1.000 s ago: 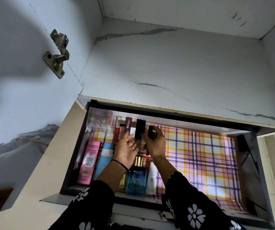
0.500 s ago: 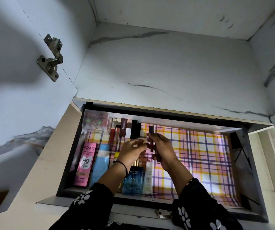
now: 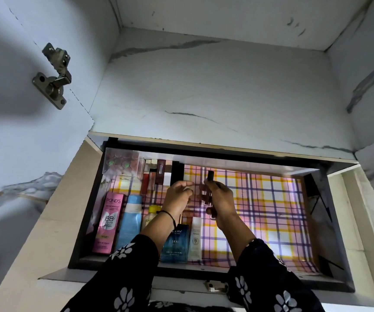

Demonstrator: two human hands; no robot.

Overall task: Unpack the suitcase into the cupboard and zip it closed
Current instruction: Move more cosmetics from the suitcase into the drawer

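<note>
Small tubes (image 3: 210, 176) are gripped in the right hand (image 3: 221, 200). The left hand (image 3: 178, 197) is loose and empty. Next they should be laid in the drawer (image 3: 271, 221).

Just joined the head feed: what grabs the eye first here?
The bright plaid liner of the open drawer, lit across its right half. At centre the right hand grips a slim dark-capped tube, the left hand close beside it. At left, a pink Pond's box and a blue perfume box stand out.
</note>
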